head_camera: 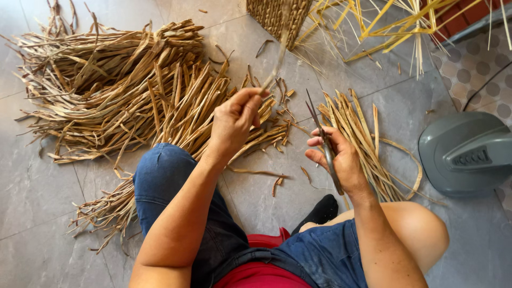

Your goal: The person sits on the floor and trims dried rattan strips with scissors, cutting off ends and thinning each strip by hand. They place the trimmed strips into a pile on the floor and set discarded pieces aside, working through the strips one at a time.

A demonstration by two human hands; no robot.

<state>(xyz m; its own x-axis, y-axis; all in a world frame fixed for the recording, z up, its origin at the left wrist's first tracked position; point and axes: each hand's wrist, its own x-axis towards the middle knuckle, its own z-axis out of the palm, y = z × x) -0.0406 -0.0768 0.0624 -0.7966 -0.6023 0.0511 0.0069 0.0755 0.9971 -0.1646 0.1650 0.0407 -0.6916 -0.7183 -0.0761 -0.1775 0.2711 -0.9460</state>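
We see a grey tiled floor (42, 213) with thin grout lines under even light. Beyond the hands stands a woven basket (274, 16); right of them, a grey plastic fan base (464, 152) on dotted flooring (480, 64).

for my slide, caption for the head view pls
Left hand pinches a dried strand; right hand holds scissors over reed piles.

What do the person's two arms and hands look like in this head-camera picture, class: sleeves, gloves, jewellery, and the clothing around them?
Both arms are bare to above the elbow, with no sleeves in view. The left hand and the right hand wear no gloves, and no rings, watch or bracelet show. Below them appear blue denim shorts and a red top.
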